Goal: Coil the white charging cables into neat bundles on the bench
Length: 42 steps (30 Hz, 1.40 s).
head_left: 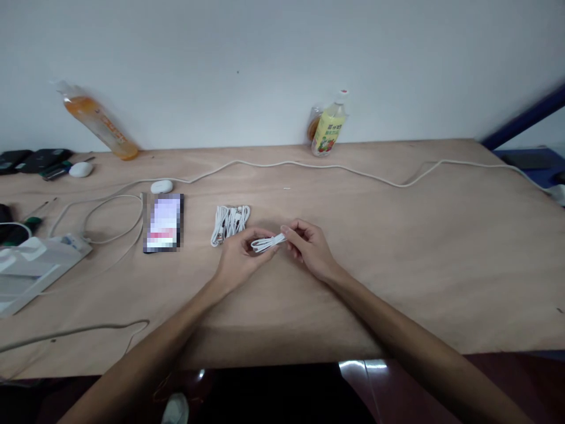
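A small bundle of white cable [267,242] is held between my two hands, just above the wooden table. My left hand [242,254] grips its looped end between thumb and fingers. The fingertips of my right hand [308,242] pinch the other end, where the loops draw together; a tie there is too small to make out. Beyond my left hand, several coiled white cables [230,221] lie side by side on the table, their near edge close to my knuckles.
Left of the coils lies a phone [163,224] with a white earbud case [162,186] behind it. A long white cord [309,165] crosses the table's back. A yellow-labelled bottle [329,128] and an orange drink bottle [99,125] stand by the wall. A white box [66,259] sits at left.
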Available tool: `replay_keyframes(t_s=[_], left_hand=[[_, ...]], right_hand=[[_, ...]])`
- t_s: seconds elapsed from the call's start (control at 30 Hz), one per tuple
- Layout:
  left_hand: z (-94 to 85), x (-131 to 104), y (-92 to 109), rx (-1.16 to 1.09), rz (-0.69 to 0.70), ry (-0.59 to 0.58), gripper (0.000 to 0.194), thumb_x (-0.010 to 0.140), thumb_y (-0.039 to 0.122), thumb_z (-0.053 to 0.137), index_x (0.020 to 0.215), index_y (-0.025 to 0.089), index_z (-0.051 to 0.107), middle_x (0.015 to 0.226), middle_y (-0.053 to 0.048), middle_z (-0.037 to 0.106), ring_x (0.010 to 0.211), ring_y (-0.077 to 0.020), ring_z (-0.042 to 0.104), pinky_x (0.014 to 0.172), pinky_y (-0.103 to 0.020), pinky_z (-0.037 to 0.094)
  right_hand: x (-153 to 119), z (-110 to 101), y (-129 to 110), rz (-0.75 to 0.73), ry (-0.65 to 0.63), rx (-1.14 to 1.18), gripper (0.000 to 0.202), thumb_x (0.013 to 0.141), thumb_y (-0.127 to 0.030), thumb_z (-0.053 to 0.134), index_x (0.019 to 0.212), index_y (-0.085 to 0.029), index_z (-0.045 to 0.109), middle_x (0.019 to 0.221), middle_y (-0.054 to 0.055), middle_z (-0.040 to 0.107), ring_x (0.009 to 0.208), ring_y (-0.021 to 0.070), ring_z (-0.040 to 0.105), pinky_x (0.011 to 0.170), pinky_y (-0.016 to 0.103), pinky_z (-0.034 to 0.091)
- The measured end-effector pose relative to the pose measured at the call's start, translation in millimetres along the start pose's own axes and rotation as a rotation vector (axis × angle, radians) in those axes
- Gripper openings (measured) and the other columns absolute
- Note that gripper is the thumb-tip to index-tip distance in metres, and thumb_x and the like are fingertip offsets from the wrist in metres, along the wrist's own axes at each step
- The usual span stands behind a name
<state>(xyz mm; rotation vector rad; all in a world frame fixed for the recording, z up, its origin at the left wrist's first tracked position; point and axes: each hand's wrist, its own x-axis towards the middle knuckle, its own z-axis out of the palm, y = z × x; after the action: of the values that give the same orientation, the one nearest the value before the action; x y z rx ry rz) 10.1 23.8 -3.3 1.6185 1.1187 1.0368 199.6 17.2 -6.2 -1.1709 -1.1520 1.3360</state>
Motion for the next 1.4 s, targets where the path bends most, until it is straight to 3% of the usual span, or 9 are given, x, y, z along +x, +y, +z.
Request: replay_keyframes(t_s=[0.2,0.37,0.7,1.23,1.4], left_hand=[[-1.3,-1.8,-3.2,0.168,0.243,0.028,0.015,0.094,0.035,0.082,0.103,0.023,0.082,0.099,-0.005,0.087,0.089,-0.0230,0.081,0.082,-0.033,0.064],[-2.5,-2.2,-3.5,0.180,0.328,0.051,0.017,0.097,0.033,0.082,0.110,0.024,0.084,0.108,-0.006,0.087,0.099,-0.0238,0.081,0.092,-0.036,0.063],[-2.3,-1.9,-10.8,0.037,0.136,0.026,0.020,0.091,0.037,0.087,0.105,0.022,0.088,0.101,-0.008,0.087,0.093,-0.0256,0.079,0.084,-0.037,0.058],[0.0,1.1,-5.2,-0.010,0.069,0.044,0.021,0.086,0.039,0.088,0.100,0.022,0.088,0.098,-0.007,0.087,0.084,-0.0231,0.074,0.074,-0.034,0.052],[0.8,2.4,-6.1,-0.032,0.059,0.045,0.024,0.083,0.039,0.089,0.100,0.023,0.085,0.102,-0.006,0.086,0.091,-0.0238,0.075,0.079,-0.035,0.053]], right_hand=[[-0.9,-0.6,-3.2,0.039,-0.027,-0.012,0.061,0.076,-0.081,0.079,0.070,-0.024,0.058,0.055,-0.006,0.055,0.041,0.0086,0.042,0.037,0.022,0.028],[-1.4,-0.8,-4.5,0.025,-0.032,-0.009,0.060,0.077,-0.080,0.079,0.070,-0.024,0.058,0.056,-0.005,0.057,0.041,0.0083,0.043,0.036,0.021,0.028],[-2.3,-0.9,-4.2,0.030,-0.045,-0.011,0.058,0.077,-0.077,0.081,0.070,-0.023,0.059,0.056,-0.004,0.057,0.041,0.0082,0.043,0.037,0.022,0.028],[-1.3,-1.8,-4.5,0.001,-0.044,-0.005,0.061,0.076,-0.079,0.082,0.068,-0.023,0.060,0.056,-0.004,0.057,0.043,0.0086,0.043,0.040,0.023,0.031],[-0.5,-2.1,-1.4,-0.016,-0.043,0.000,0.060,0.078,-0.078,0.082,0.069,-0.023,0.059,0.055,-0.004,0.057,0.043,0.0088,0.043,0.041,0.023,0.032]])
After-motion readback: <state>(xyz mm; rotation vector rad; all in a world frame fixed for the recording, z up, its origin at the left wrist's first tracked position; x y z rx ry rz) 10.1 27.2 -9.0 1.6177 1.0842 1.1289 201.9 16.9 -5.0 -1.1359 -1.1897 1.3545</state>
